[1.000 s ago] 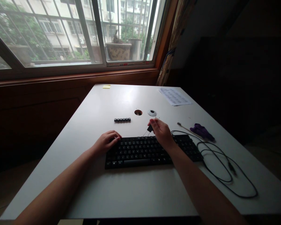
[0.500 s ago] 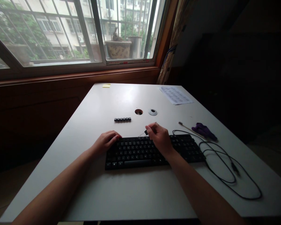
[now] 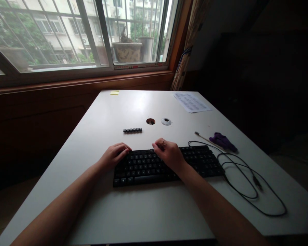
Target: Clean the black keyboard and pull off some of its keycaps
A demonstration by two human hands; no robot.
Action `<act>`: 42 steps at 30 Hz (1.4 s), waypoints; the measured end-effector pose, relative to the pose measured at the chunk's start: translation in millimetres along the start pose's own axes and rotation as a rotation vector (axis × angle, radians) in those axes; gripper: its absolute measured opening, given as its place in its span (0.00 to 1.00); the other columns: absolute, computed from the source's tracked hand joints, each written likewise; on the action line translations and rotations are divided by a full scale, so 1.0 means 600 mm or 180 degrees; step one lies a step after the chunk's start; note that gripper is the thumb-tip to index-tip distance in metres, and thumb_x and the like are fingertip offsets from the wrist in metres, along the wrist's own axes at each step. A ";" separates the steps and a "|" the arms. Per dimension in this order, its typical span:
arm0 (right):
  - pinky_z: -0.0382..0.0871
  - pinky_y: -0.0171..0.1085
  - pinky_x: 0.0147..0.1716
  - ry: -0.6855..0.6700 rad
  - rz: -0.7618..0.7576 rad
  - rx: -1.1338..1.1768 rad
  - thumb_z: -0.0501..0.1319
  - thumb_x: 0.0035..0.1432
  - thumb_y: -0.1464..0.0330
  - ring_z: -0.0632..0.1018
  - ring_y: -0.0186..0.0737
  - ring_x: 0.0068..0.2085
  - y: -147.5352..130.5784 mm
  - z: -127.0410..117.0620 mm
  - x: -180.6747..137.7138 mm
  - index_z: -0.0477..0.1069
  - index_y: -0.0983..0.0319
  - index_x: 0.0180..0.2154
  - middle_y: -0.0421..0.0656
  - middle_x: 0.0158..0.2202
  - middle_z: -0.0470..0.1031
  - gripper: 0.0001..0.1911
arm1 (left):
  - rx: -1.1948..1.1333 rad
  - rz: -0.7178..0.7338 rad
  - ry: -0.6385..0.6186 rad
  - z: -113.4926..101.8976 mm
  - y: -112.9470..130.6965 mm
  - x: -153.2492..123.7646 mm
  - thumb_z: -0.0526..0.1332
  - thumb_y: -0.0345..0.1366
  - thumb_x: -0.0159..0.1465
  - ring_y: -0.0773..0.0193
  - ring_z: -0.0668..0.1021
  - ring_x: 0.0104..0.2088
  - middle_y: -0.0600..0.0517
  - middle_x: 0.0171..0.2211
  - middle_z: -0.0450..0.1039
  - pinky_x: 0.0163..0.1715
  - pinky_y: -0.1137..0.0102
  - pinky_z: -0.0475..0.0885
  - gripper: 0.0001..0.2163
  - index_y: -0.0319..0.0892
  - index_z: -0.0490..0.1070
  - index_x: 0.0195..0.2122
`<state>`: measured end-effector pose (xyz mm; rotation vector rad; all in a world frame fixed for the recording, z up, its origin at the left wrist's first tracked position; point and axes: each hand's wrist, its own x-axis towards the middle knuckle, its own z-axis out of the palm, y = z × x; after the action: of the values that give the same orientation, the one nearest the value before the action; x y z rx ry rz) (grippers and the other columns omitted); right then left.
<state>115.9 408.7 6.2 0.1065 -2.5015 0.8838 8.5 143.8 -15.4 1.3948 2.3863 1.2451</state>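
Observation:
A black keyboard (image 3: pixel 149 171) lies on the white table in front of me. My left hand (image 3: pixel 115 154) holds its upper left corner, fingers together along the far edge. Over the keyboard's upper middle, my right hand (image 3: pixel 168 153) is closed in a pinch around a keycap puller. Thin wire (image 3: pixel 163 142) shows by its curled fingers; the puller's tip is hidden, so I cannot tell whether it touches a key. Beyond the keyboard, several black keycaps (image 3: pixel 132 130) stand in a short row.
A coiled black cable (image 3: pixel 246 196) lies at the right, near a thin brush (image 3: pixel 207 140) and a purple cloth (image 3: pixel 223 141). Farther back are a round table hole (image 3: pixel 150 121), a grey grommet cover (image 3: pixel 166 121), a printed sheet (image 3: pixel 192 102) and a yellow sticky note (image 3: pixel 114 92).
My right hand has moved slightly left and lower over the keyboard; the puller's black body and wires, visible before, are now mostly hidden. My left hand stays on the corner. The view shifted slightly.

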 end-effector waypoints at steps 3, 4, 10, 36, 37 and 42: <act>0.62 0.33 0.27 -0.0056 0.0087 0.0014 0.58 0.65 0.62 0.71 0.34 0.22 0.006 0.001 0.002 0.69 0.59 0.31 0.37 0.21 0.71 0.11 | -0.0004 0.0028 0.0011 0.001 0.000 -0.001 0.54 0.38 0.72 0.60 0.79 0.42 0.48 0.42 0.78 0.45 0.67 0.72 0.10 0.42 0.74 0.39; 0.62 0.33 0.26 -0.0096 0.0149 0.0072 0.58 0.65 0.61 0.72 0.35 0.21 0.008 0.002 0.003 0.69 0.59 0.31 0.37 0.20 0.70 0.11 | -0.0007 0.0035 0.0015 0.001 0.000 -0.001 0.54 0.37 0.72 0.61 0.79 0.42 0.48 0.42 0.78 0.45 0.67 0.72 0.10 0.42 0.74 0.39; 0.67 0.32 0.26 -0.0314 0.0547 0.0745 0.57 0.66 0.60 0.73 0.34 0.19 0.011 0.001 0.007 0.67 0.58 0.32 0.34 0.18 0.70 0.11 | -0.0026 0.0078 0.0028 0.001 -0.002 -0.001 0.55 0.36 0.72 0.61 0.79 0.43 0.49 0.42 0.78 0.45 0.67 0.72 0.09 0.42 0.73 0.38; 0.67 0.32 0.23 -0.0263 0.0884 0.1077 0.57 0.65 0.58 0.73 0.34 0.18 0.025 0.004 0.010 0.68 0.59 0.33 0.35 0.19 0.70 0.12 | 0.0012 0.0053 0.0016 0.001 -0.001 0.000 0.55 0.38 0.72 0.60 0.79 0.42 0.48 0.42 0.78 0.45 0.67 0.72 0.10 0.42 0.73 0.38; 0.67 0.32 0.23 -0.0252 0.0834 0.1021 0.57 0.66 0.58 0.73 0.34 0.19 0.025 0.005 0.009 0.68 0.59 0.33 0.34 0.19 0.70 0.12 | 0.0015 0.0043 0.0013 0.000 -0.001 0.000 0.55 0.39 0.72 0.61 0.79 0.43 0.48 0.42 0.78 0.45 0.67 0.72 0.10 0.42 0.73 0.39; 0.65 0.34 0.29 -0.0200 0.0174 0.0370 0.57 0.66 0.59 0.72 0.35 0.24 0.016 0.006 0.001 0.69 0.58 0.32 0.37 0.22 0.70 0.12 | 0.0058 0.0013 0.0014 0.000 0.002 0.000 0.54 0.40 0.72 0.60 0.79 0.43 0.48 0.42 0.78 0.45 0.66 0.73 0.11 0.43 0.74 0.39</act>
<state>111.4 413.9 -1.6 0.1059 -2.5207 1.0639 9.0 144.0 -14.4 1.4042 2.4049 1.2315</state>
